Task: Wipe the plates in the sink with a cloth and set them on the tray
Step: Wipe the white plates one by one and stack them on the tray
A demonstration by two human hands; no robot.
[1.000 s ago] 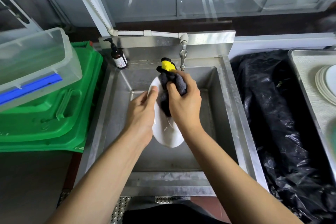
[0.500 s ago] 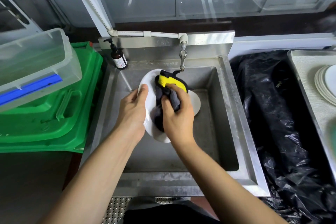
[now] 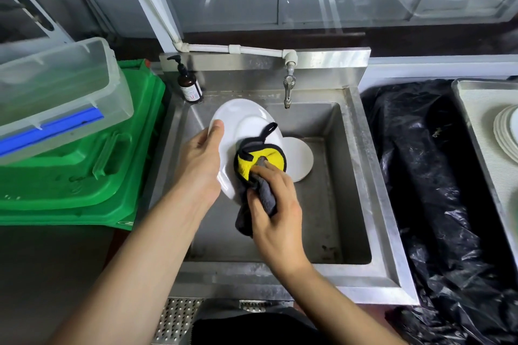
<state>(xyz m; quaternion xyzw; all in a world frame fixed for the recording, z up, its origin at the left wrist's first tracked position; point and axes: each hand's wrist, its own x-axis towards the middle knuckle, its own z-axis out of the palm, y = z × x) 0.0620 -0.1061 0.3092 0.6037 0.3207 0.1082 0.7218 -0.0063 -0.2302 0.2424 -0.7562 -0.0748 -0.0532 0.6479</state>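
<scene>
The oval white plate (image 3: 241, 126) is tilted up over the stainless steel sink (image 3: 353, 176), with a second round white plate (image 3: 300, 159) lying on the sink floor just behind it. Left hand (image 3: 200, 159) grips the plate's left rim, thumb on the edge. Right hand (image 3: 276, 213) is closed around a grey-and-yellow cloth (image 3: 259, 165), pressing it against the plate's face. Over on the right, more white plates (image 3: 507, 131) are stacked on a metal tray (image 3: 476, 126).
</scene>
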